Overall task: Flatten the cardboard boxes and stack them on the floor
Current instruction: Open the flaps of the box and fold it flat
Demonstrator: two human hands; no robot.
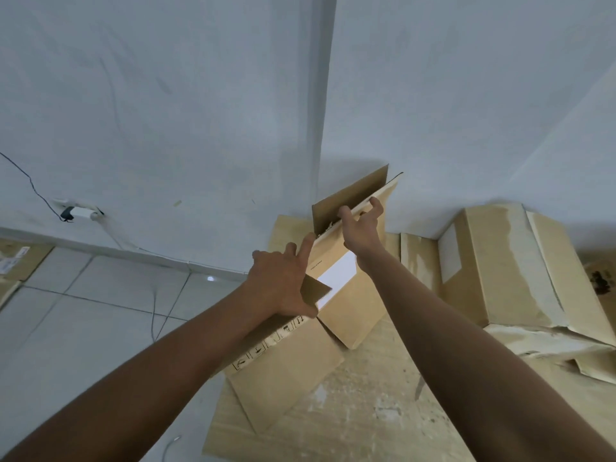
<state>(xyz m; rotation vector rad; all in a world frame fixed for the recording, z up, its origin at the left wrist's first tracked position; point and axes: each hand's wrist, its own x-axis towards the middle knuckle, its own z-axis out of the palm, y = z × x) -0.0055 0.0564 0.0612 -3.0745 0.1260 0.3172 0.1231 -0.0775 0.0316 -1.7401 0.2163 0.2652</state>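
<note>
Now my right hand [361, 228] curls over the top edge of the box [353, 315]; my left hand [283, 281], fingers [305, 250] spread, presses its near side. Flattened cardboard [350, 411] lies below both. I'd squeeze the walls together along the creases before lowering it.

Cardboard box [350, 295] raised before room corner [325, 111], over flattened cardboard [333, 415] laid on floor [83, 315]. More boxes [500, 261] piled at right against wall. Charger [78, 213] plugged in at far left.
</note>
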